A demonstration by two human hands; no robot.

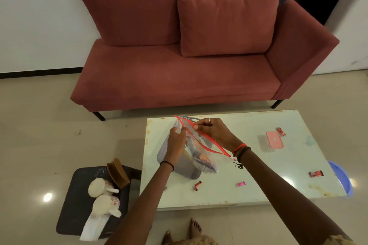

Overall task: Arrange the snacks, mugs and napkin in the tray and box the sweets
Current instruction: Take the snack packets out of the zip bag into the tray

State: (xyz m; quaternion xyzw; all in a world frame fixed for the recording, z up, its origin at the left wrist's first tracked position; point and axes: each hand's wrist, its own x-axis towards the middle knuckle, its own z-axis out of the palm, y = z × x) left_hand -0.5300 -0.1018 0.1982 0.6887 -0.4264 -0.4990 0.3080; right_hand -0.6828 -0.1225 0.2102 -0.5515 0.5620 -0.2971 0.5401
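Left hand (pixel 176 141) grips the zip bag (pixel 199 151) side; right hand (pixel 211 131) pinches its red seal.

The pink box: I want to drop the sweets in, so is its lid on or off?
On. The pink box sits closed on the table, lid flat on top.

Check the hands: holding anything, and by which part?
Both hold the clear zip bag by its mouth. The right hand pinches the red zip strip; the left hand grips the opposite side of the opening, above the tray.
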